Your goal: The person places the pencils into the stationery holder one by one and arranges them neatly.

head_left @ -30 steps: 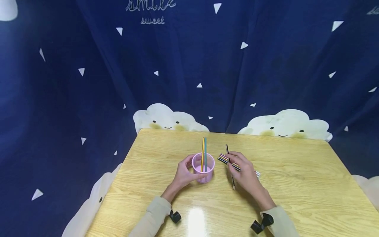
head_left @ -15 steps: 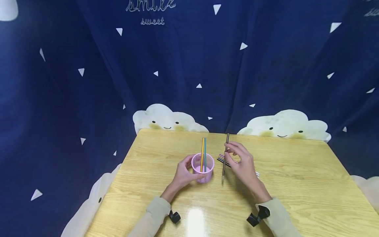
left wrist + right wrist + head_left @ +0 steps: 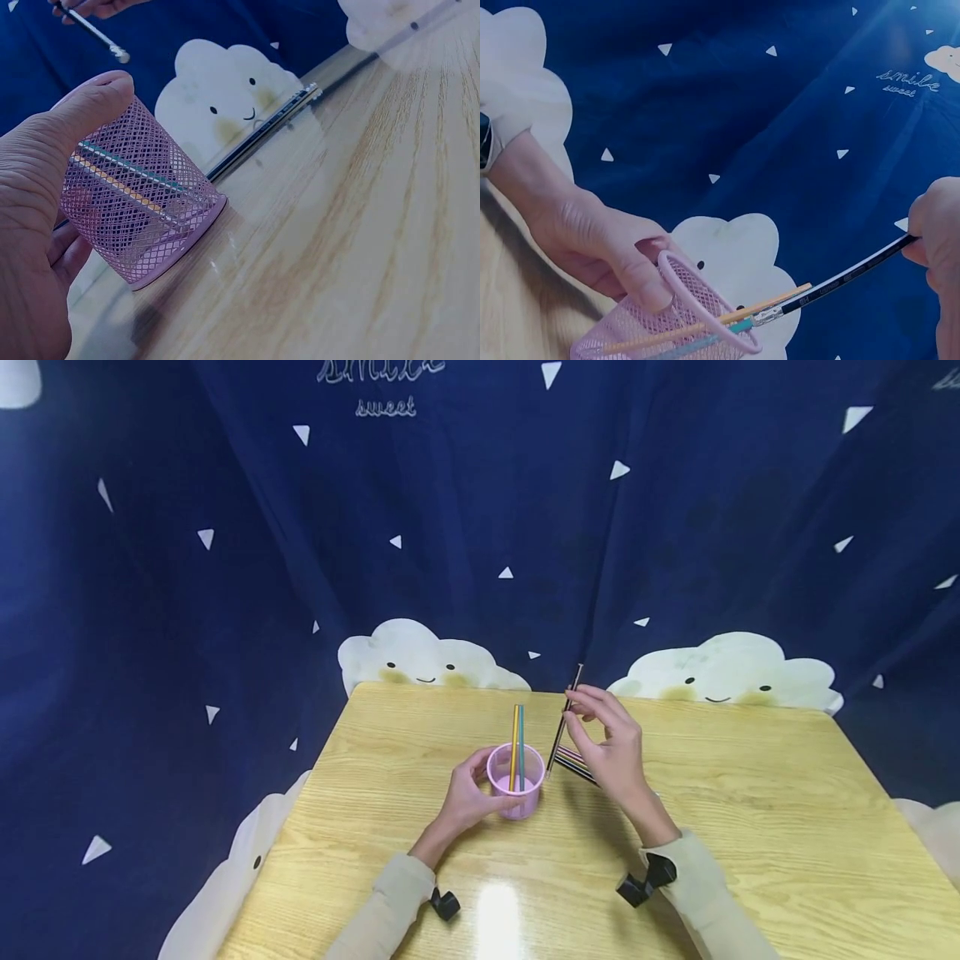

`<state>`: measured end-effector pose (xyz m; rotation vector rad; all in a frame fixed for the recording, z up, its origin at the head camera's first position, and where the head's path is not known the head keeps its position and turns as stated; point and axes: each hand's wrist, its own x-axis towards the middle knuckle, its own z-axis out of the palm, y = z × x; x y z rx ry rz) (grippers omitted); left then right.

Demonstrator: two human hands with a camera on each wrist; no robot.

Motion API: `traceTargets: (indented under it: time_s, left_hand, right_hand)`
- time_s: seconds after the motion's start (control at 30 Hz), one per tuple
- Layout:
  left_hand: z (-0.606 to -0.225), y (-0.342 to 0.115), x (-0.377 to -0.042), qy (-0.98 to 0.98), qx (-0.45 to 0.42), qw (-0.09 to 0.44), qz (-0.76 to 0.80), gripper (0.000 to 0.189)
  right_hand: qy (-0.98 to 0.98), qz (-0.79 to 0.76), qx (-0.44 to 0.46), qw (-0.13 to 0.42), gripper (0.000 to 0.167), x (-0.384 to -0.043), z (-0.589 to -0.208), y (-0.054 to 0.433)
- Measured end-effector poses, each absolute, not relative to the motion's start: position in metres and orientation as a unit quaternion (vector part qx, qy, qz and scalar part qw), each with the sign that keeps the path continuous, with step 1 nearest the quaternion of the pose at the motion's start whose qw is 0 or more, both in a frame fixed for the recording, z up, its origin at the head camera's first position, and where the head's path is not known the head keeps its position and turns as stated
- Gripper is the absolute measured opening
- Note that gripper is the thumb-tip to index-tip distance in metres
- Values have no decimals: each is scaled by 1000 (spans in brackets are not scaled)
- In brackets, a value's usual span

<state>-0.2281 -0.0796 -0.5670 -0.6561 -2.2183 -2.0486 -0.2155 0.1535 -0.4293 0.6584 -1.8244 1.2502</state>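
Observation:
My left hand (image 3: 467, 797) grips a pink mesh pencil cup (image 3: 534, 795), which stands upright on the table. Inside the cup lean a yellow pencil (image 3: 514, 742) and a teal pencil (image 3: 522, 739). Between thumb and fingers, my right hand (image 3: 617, 747) pinches a black pencil (image 3: 558, 739), tilted, its eraser end pointing down near the right side of the cup's rim. In the right wrist view the black pencil's (image 3: 847, 276) metal ferrule overlaps the tops of the cup's pencils; whether they touch, I cannot tell. Several striped pencils (image 3: 576, 765) lie beneath the right hand, partly hidden.
The wooden table (image 3: 750, 827) extends around both hands. Behind it hangs a dark blue curtain (image 3: 465, 527) with white triangles and clouds. Each wrist carries a small black camera mount, one at the right sleeve (image 3: 697, 877).
My right hand has lifted the black pencil from beside the other pencils and moved it up and left, swinging its lower end toward the cup. The left hand and cup have stayed put.

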Motion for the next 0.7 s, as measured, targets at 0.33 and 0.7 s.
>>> traceTargets:
  time_s: [0.33, 0.7]
  left_hand:
    - [-569, -81, -227, -721, -214, 27, -659, 84]
    - [-570, -80, -229, -713, -215, 28, -667, 85]
  right_hand:
    - [-734, 507, 255, 373, 28, -229, -448, 143]
    - [-754, 493, 253, 353, 39, -235, -473, 132]
